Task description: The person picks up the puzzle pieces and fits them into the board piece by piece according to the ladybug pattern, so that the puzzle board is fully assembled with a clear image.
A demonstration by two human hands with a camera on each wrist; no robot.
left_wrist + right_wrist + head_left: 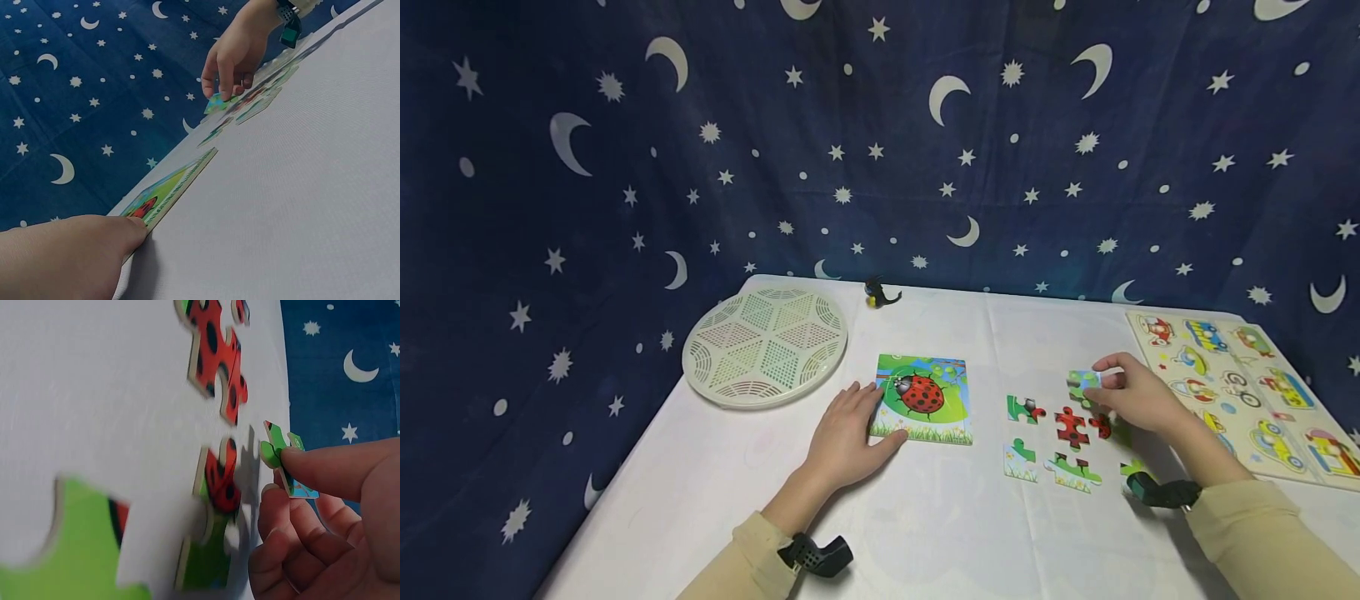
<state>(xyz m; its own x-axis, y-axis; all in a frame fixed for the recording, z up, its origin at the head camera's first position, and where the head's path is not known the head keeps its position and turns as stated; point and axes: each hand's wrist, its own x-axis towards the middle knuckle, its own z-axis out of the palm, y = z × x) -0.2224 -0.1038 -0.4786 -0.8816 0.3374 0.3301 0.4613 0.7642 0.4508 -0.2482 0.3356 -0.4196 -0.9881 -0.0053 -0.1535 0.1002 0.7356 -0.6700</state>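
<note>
My left hand [850,437] lies flat at the left side of a square ladybug puzzle board [955,400]. Its fingers touch the left edge, and in the left wrist view the thumb [128,234] rests along the near edge. With thumb and fingers, my right hand [1138,396] pinches a green and blue jigsaw piece [294,478], raised above the table. Below it lie several loose pieces, among them a red spotted centre piece [1072,428], a green piece with red and black [1024,410], a grassy corner piece [1020,462] and a grassy edge piece [1073,475].
A round pale plastic lid with a perforated star pattern [765,346] stands at the back left. A small black and yellow figurine [878,293] sits near the back edge. On the right lies a wooden vehicle picture board [1236,387], beside my right forearm. A starry curtain [880,167] hangs behind.
</note>
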